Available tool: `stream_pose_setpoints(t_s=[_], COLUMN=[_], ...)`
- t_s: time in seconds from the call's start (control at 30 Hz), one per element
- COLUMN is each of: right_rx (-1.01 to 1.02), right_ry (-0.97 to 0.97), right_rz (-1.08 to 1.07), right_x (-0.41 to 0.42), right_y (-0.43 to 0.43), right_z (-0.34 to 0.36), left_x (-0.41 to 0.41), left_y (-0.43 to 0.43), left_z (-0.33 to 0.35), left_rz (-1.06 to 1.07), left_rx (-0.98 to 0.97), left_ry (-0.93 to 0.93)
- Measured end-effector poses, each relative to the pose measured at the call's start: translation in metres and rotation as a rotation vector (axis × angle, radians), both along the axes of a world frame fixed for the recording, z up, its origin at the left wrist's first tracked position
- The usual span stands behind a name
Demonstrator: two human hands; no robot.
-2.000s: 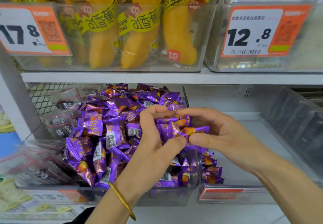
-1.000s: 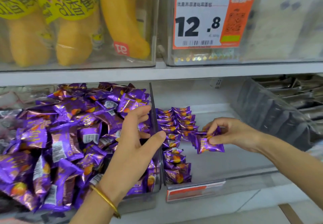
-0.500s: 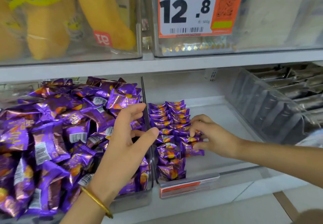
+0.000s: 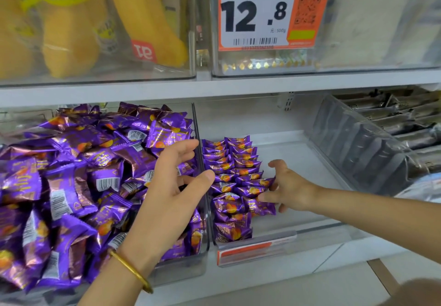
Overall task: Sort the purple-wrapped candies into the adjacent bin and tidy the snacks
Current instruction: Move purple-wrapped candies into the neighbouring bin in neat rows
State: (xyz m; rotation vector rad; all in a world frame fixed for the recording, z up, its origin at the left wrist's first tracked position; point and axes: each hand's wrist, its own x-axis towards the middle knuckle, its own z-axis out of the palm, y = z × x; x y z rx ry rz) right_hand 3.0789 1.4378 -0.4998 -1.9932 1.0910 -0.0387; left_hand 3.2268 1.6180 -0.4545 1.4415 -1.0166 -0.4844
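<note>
A clear left bin (image 4: 200,265) is heaped with loose purple-wrapped candies (image 4: 83,174). In the adjacent bin (image 4: 303,153), more purple candies (image 4: 233,167) lie in two neat rows against its left wall. My left hand (image 4: 171,186), with a gold bangle on the wrist, hovers open over the heap beside the divider, fingers spread, holding nothing. My right hand (image 4: 291,186) reaches into the adjacent bin from the right. Its straight fingertips touch the right ends of the near candies in the rows, and the thumb is lifted.
On the upper shelf stand yellow banana bread packs (image 4: 71,31) and a bin with a 12.8 price tag (image 4: 257,14). A tilted clear bin of dark wrapped snacks (image 4: 381,143) stands at the right. An orange label strip (image 4: 243,251) fronts the adjacent bin.
My right hand carried a purple candy from the heap to the rows in the adjacent bin, set it down and let go. My left hand stayed over the heap.
</note>
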Motion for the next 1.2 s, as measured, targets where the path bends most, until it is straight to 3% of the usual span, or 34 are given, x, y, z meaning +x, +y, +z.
stream_pose_setpoints(t_s=[0.23, 0.37, 0.53, 0.8, 1.2], right_rx=[0.136, 0.128, 0.05, 0.025, 0.364], right_ry=[-0.062, 0.127, 0.325, 0.174, 0.026], right_rz=[-0.051, -0.058, 0.135, 0.053, -0.163], right_x=[-0.013, -0.017, -0.011, -0.008, -0.001], right_y=[0.001, 0.003, 0.004, 0.001, 0.005], right_z=[0.006, 0.005, 0.002, -0.001, 0.001], left_x=[0.001, 0.001, 0.001, 0.002, 0.003], left_y=[0.002, 0.002, 0.002, 0.003, 0.008], left_z=[0.001, 0.001, 0.0, 0.0, 0.008], left_rz=[-0.001, -0.005, -0.001, -0.002, 0.037], left_rx=[-0.002, 0.0, 0.001, 0.001, -0.044], left_ry=[0.007, 0.004, 0.002, 0.007, 0.043])
